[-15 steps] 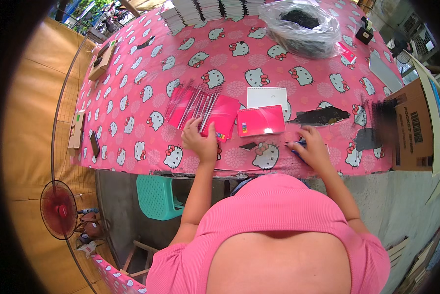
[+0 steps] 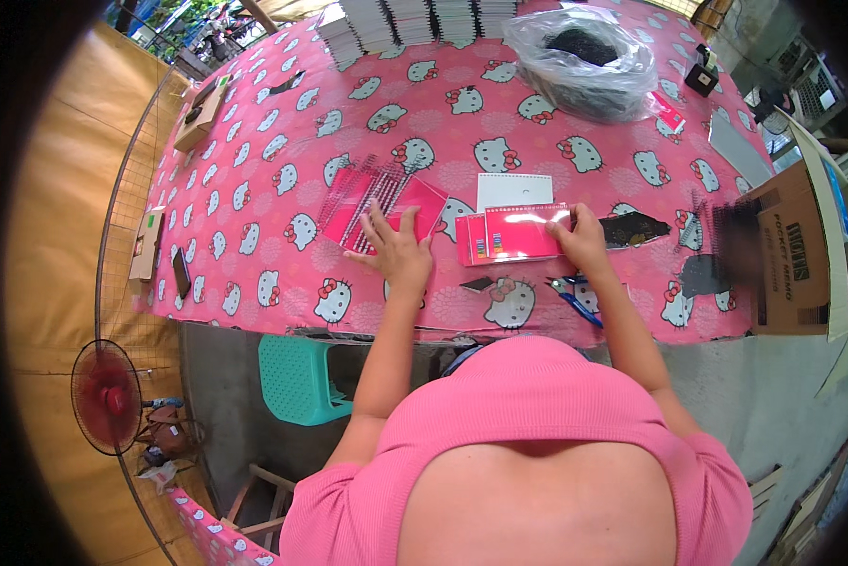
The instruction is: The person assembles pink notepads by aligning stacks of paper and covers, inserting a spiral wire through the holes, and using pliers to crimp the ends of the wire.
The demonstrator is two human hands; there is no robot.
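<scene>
My left hand is open, fingers spread over the lower edge of a fanned pile of pink spiral notebooks. My right hand pinches the right end of a pink notebook, which has punched holes along its top edge. That notebook overlaps another pink one, whose left part shows beneath it. Just behind them lies a white punched sheet or pad. Pliers with blue handles lie on the table below my right hand. A small dark flat piece is nearer the table's front edge.
Black spiral coils lie before a cardboard box at the right. A plastic bag of black material and stacked spiral-bound books stand at the back. A phone is at the left; a green stool stands below.
My right hand has left the pliers and now grips a pink notebook lying over another. My left hand has spread its fingers and shifted slightly right. The pink notebooks beside it have come closer together.
</scene>
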